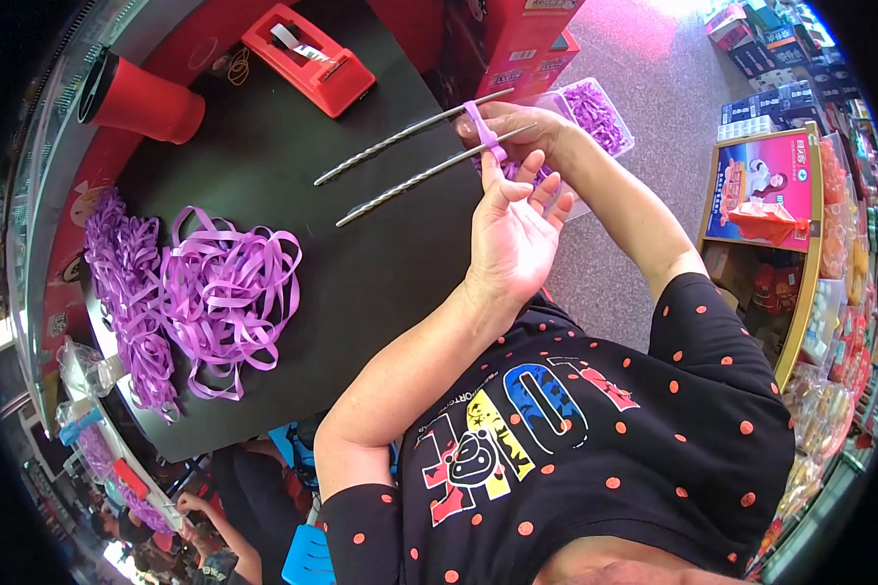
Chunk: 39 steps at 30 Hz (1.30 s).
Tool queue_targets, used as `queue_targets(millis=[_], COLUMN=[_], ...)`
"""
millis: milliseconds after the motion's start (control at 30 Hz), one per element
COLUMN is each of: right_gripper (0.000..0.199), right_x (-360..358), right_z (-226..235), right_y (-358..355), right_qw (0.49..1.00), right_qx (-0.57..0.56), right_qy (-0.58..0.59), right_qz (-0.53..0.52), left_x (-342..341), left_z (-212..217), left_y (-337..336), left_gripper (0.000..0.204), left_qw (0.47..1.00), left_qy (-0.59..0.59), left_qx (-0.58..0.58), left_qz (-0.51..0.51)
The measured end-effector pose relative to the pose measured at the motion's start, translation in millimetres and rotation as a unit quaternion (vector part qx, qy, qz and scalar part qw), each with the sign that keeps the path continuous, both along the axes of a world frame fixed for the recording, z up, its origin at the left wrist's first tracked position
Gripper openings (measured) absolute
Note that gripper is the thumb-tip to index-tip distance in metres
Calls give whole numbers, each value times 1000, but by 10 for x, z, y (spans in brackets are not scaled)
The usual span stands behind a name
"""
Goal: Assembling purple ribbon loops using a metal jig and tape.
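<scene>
Two thin metal chopsticks [400, 195] with spiral-ridged ends point left over the dark table, roughly parallel and spaced apart. A purple ribbon [483, 132] crosses from one to the other, looped around both near their right ends. My right hand [522, 127] is closed around the chopsticks by the ribbon; some of its fingers are hidden. Just below, my left hand [517, 224] has its palm turned up and its fingers apart, loosely bent. Its index fingertip touches the ribbon loop on the nearer chopstick.
Two heaps of purple ribbon, a loose pile [229, 292] and a denser bundle [132, 283], lie on the table's left. A red tape dispenser [307, 58] and red tumbler [151, 97] stand beyond. A plastic tub [595, 117] of purple pieces sits past my right hand.
</scene>
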State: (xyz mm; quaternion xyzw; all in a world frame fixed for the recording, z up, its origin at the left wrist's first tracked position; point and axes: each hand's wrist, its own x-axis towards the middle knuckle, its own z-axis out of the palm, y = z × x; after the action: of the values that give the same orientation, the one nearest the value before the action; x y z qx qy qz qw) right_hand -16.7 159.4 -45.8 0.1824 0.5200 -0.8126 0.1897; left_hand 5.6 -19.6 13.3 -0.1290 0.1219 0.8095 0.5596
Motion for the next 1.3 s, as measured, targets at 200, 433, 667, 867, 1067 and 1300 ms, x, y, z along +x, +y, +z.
queue_targets(millis=[200, 433, 667, 867, 1067, 1300], right_gripper=[35, 25, 19, 21, 16, 15], right_x=[250, 107, -227, -314, -217, -111], right_z=[560, 1101, 1031, 1106, 936, 960], right_y=[250, -5, -24, 49, 226, 257], right_qw=[886, 761, 661, 726, 799, 809], right_qx=[456, 567, 634, 548, 449, 461], right_qy=[35, 306, 314, 280, 295, 283], right_qz=[78, 73, 250, 306, 270, 232], left_x=[-5, 1, 8, -6, -10, -8], left_z=[-4, 5, 18, 2, -17, -10], left_y=[8, 6, 17, 1, 9, 16], left_gripper=[74, 77, 79, 76, 75, 78], left_qw=[1000, 1000, 1000, 1000, 1000, 1000], left_qy=[-4, 6, 17, 8, 4, 6], left_qx=[-10, -14, -16, -10, -1, -4], left_qz=[1, 1, -3, -2, -3, -4])
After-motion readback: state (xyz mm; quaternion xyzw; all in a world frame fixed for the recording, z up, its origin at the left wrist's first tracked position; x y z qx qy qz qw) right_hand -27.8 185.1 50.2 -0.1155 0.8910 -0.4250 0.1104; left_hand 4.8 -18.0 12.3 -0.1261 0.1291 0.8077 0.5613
